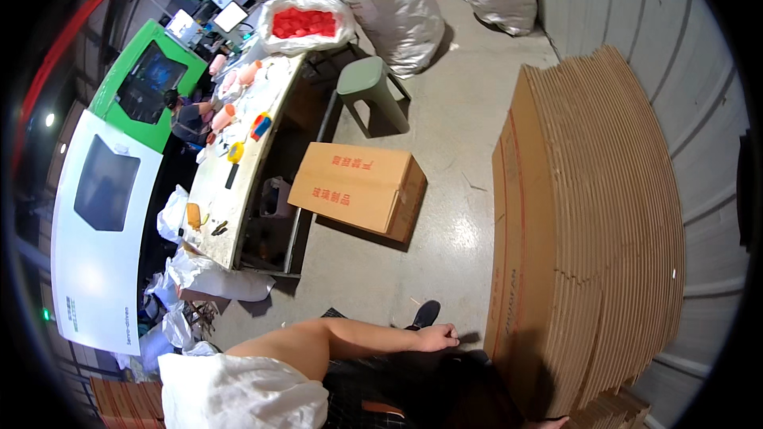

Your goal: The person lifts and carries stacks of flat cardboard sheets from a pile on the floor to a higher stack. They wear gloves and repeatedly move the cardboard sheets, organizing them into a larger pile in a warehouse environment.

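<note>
My left arm, in a white sleeve, reaches across the lower middle. Its hand, my left hand (pixel 439 338), is closed in a loose fist with nothing visible in it, above the floor near a dark shoe (pixel 427 314). Of my right hand (pixel 550 423) only a sliver shows at the lower edge, by the foot of a tall stack of flattened cardboard boxes (pixel 620 222); its fingers are mostly cut off. A closed brown carton (pixel 354 187) with red print sits in front of me, apart from both hands.
A long worktable (pixel 218 214) with tape rolls and pink pieces runs along the left; a person (pixel 189 119) works behind it. Beyond the carton are a green stool (pixel 369 83) and white sacks (pixel 401 20), some holding red parts. A corrugated wall (pixel 636 0) bounds the right.
</note>
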Motion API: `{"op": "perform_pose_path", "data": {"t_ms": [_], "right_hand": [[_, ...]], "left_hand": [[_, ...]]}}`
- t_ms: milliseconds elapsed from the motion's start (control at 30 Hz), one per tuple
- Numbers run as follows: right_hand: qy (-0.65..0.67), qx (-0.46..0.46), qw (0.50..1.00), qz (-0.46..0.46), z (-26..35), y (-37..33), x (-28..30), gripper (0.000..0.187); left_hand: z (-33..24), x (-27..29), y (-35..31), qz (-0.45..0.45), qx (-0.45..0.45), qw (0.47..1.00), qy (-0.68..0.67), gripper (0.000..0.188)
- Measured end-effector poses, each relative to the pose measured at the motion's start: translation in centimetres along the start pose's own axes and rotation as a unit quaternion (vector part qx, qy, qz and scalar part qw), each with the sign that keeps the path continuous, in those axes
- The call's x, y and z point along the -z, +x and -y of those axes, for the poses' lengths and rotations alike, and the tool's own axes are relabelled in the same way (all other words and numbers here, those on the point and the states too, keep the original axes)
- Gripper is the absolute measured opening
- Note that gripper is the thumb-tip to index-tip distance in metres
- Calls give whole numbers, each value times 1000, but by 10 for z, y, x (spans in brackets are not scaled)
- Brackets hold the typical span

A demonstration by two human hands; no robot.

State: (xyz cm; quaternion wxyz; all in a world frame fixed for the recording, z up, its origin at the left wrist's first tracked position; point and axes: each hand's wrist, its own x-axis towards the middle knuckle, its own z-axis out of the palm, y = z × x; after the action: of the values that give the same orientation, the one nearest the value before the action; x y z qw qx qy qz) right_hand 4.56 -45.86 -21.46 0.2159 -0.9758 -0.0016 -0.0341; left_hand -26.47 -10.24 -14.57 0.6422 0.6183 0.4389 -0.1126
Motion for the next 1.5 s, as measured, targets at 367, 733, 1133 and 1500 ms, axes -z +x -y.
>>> {"op": "perform_pose_path", "data": {"t_ms": [367, 733, 1133, 1500], "right_hand": [[685, -316, 529, 387, 17, 36, 59, 72], [585, -363, 619, 378, 62, -9, 69, 71], [537, -479, 460, 520, 76, 16, 88, 76], [450, -363, 591, 562, -43, -40, -32, 50]], "left_hand": [[-31, -111, 59, -31, 28, 987, -152, 97], [-104, -158, 49, -30, 93, 952, -290, 118], [-71, -121, 47, -72, 76, 950, -293, 106], [-36, -127, 53, -211, -31, 896, -389, 79]]}}
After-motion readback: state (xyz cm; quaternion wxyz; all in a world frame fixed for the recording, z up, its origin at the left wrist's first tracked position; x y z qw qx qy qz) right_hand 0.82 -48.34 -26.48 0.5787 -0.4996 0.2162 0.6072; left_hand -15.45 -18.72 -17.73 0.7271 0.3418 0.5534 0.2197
